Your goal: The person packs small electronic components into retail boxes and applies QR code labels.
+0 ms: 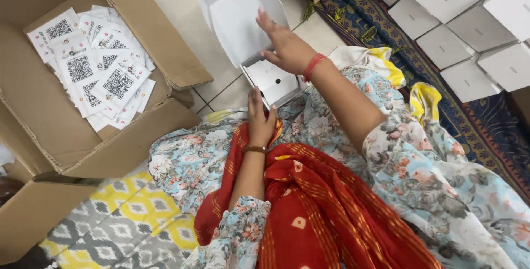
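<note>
Head view: tiled floor, patterned mat | my left hand flat, fingers together, steadying small white box at knees | right hand spread open on box's raised lid, gripping nothing | risk, I judge: lid tears, box slides.

Person: pale blue floral-print cotton garment with short sleeves; red patterned cloth scarf across lap; red thread bangle, right wrist; thin brown bangle, left wrist.
</note>
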